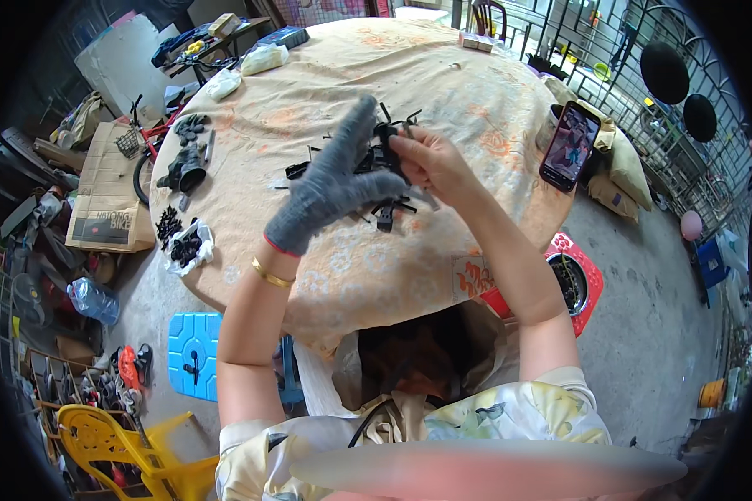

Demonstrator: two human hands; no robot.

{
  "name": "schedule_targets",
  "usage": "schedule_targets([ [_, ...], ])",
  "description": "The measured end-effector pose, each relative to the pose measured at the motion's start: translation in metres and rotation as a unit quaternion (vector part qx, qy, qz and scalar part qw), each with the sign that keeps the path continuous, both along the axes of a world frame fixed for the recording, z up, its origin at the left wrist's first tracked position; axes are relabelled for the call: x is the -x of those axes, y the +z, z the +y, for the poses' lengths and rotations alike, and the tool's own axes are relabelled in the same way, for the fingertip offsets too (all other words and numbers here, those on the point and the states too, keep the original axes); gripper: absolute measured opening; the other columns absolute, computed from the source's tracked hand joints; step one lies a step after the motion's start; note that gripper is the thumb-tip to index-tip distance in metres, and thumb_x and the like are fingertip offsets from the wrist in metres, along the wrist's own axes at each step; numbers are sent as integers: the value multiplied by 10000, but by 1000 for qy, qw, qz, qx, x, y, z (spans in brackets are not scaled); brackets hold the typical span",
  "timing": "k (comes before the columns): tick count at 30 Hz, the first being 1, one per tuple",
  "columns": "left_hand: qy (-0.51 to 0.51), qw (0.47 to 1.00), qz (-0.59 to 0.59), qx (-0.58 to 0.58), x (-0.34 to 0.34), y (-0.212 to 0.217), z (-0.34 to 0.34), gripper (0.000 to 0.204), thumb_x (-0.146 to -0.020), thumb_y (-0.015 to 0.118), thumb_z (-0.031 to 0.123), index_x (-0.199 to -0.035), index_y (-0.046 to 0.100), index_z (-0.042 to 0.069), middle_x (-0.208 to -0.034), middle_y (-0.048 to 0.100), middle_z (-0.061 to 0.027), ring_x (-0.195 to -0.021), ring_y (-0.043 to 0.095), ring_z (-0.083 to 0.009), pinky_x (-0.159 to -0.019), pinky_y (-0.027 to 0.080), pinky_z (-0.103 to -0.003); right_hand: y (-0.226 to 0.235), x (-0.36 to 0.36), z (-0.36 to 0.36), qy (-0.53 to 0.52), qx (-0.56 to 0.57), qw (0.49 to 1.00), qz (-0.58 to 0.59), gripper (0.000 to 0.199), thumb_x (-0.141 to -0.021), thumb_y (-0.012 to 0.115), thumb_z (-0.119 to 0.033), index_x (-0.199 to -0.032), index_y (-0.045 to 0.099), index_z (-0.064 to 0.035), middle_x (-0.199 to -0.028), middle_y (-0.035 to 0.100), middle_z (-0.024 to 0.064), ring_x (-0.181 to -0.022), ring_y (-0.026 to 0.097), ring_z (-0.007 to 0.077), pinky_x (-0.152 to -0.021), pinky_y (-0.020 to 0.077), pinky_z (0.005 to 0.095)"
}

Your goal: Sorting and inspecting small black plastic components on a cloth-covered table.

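My left hand (pixel 330 179) wears a grey knit glove, its fingers stretched out together and the thumb spread to the right; it holds nothing I can see. Just right of it, my bare right hand (pixel 430 165) is closed in a pinch. A small dark piece shows at its fingertips, too small to name. Under and between the hands lies a cluster of small black plastic parts (pixel 384 219) on the patterned tablecloth (pixel 351 275); my hands partly hide it.
A phone (pixel 570 146) stands at the table's right edge. At the left lie a dark glove (pixel 192 125), a black cup-shaped thing (pixel 188 169) and a white bag (pixel 194 246) of black pieces. A blue stool (pixel 194 355), yellow chair (pixel 100 434) and red stool (pixel 589 280) stand around.
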State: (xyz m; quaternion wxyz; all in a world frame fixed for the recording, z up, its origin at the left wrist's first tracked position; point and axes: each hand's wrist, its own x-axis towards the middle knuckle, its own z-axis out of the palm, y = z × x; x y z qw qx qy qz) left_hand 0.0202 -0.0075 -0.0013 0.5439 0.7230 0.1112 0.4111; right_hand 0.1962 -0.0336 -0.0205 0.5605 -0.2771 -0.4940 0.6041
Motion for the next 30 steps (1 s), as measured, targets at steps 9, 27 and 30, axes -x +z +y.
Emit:
schedule_targets([
  [9,68,978,87,-178,10,-1,-12,796,-677,721,31,-1342,285,64,-1179,492,-64,-1035,499,-144,-874,441,-286,0,18,-10,46,-13,998,34,161,-879,547,-237,-796,540,-100,-572,392,-91,-434,309,-10,-369,210,151],
  [27,-102,987,-22,120,15,3,-16,636,-738,679,38,-1296,374,47,-1117,503,-44,-923,524,-111,-757,481,-239,4,25,-24,-162,-99,968,-167,193,-797,628,-161,-866,583,14,-785,566,-20,-723,483,31,-643,406,187],
  [30,-57,988,17,146,17,2,-11,566,-740,675,25,-1252,433,42,-1067,542,-48,-860,548,-95,-673,493,-223,-3,27,-21,-178,-121,956,-198,193,-810,601,-184,-853,591,4,-751,551,-27,-672,465,25,-604,388,183],
])
